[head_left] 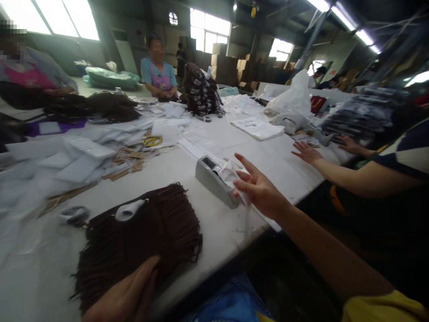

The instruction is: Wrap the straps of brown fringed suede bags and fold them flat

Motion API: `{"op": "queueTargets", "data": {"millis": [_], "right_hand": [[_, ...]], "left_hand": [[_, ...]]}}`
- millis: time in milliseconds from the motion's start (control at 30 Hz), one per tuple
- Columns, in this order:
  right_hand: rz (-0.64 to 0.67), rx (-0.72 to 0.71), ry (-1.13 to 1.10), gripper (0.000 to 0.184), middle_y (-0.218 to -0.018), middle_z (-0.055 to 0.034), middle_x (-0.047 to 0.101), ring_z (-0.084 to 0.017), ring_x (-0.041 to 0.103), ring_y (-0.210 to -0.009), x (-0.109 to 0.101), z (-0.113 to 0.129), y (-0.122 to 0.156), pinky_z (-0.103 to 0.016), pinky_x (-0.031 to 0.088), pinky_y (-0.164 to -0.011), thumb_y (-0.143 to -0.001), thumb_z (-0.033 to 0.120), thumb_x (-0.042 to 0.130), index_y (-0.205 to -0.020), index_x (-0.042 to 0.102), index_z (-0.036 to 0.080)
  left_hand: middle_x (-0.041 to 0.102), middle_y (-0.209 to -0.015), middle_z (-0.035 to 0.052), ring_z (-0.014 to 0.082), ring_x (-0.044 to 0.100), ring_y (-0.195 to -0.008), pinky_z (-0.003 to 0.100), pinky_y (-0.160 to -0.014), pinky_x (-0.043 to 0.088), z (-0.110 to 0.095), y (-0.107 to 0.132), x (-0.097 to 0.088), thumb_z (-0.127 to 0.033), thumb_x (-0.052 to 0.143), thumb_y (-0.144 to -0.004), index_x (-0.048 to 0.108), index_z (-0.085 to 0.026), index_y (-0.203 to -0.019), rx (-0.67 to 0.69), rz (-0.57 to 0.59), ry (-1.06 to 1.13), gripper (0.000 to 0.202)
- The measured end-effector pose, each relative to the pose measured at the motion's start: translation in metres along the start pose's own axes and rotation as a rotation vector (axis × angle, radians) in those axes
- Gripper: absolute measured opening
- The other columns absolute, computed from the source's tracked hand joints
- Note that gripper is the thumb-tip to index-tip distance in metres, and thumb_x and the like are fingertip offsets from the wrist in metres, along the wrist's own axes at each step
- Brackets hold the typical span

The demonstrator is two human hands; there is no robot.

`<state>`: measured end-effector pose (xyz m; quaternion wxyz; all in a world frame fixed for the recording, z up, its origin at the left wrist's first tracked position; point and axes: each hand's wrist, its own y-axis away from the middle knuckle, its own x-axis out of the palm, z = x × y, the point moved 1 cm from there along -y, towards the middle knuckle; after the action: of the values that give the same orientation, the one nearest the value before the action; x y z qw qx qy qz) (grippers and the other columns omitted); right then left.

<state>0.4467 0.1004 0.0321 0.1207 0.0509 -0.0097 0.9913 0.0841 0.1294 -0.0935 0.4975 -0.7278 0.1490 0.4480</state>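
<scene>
A dark brown fringed bag (144,232) lies on the white table, with a white-wrapped part and a small metal fitting near its top edge. My left hand (124,290) is at the bag's near edge, its fingers pressed together on the brown material. Beyond the bag stands a grey tape dispenser (214,181). My right hand (259,190) is beside the dispenser's right end, index finger stretched out and the others loosely bent apart. Thin white crumpled material (229,172) lies behind those fingers, blurred; whether they touch it I cannot tell.
White foam sheets (83,152) and brown paper scraps cover the left side, with yellow-handled scissors (152,141) among them. A stack of brown bags (201,91) stands at the back. At right, a co-worker's hand (308,153) lies on the table. Two people stand across.
</scene>
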Motion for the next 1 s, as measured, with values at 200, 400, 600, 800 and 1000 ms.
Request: {"op": "queueTargets", "data": {"millis": [200,400,600,800,1000], "right_hand": [[0.494,0.259,-0.254,0.092,-0.13,-0.0103,0.059,-0.02,0.073,-0.089,0.104,-0.06,0.046,-0.026,0.063,-0.06,-0.083,0.019,0.07,-0.153,0.014,0.038],[0.718,0.29,-0.026,0.038,-0.111,-0.0048,0.069,-0.016,0.072,-0.08,0.133,-0.072,0.053,-0.023,0.06,-0.061,-0.089,0.022,0.06,-0.127,0.058,0.026],[0.722,0.213,0.272,0.021,-0.099,-0.0049,0.072,-0.02,0.069,-0.096,0.11,-0.054,0.035,-0.031,0.056,-0.084,-0.088,0.038,0.064,-0.092,0.07,0.017],[0.11,0.302,0.239,0.047,-0.098,-0.0092,0.07,-0.016,0.068,-0.065,0.071,-0.089,0.0,-0.026,0.055,-0.052,-0.083,0.056,0.065,-0.108,0.051,0.018],[-0.051,0.197,0.267,0.067,-0.097,-0.0045,0.07,-0.014,0.064,-0.074,0.082,-0.098,-0.036,-0.02,0.043,-0.051,-0.073,0.051,0.074,-0.127,0.05,0.02]], "left_hand": [[0.052,-0.145,0.0095,0.012,0.074,-0.081,0.016,-0.06,0.057,-0.018,-0.029,-0.006,-0.029,0.051,-0.096,0.037,-0.024,-0.147,-0.257,0.014,0.026,0.053],[0.042,-0.151,0.0115,0.0204,0.06,-0.121,0.023,-0.084,0.057,-0.016,-0.022,-0.003,-0.014,0.048,-0.093,0.043,-0.023,-0.142,-0.21,0.011,0.144,0.05],[0.066,-0.115,0.0048,0.0172,0.063,-0.112,0.027,-0.095,0.052,-0.01,-0.018,0.0,-0.008,0.052,-0.086,0.061,-0.023,-0.108,-0.256,-0.022,0.288,0.028],[0.065,-0.104,0.0034,0.0151,0.066,-0.094,0.024,-0.082,0.055,-0.007,-0.016,0.0,-0.003,0.051,-0.079,0.056,-0.024,-0.122,-0.319,-0.058,0.421,0.048],[0.064,-0.107,0.0038,0.015,0.065,-0.097,0.023,-0.081,0.057,-0.005,-0.012,-0.002,-0.005,0.053,-0.082,0.056,-0.024,-0.122,-0.311,-0.067,0.468,0.045]]}}
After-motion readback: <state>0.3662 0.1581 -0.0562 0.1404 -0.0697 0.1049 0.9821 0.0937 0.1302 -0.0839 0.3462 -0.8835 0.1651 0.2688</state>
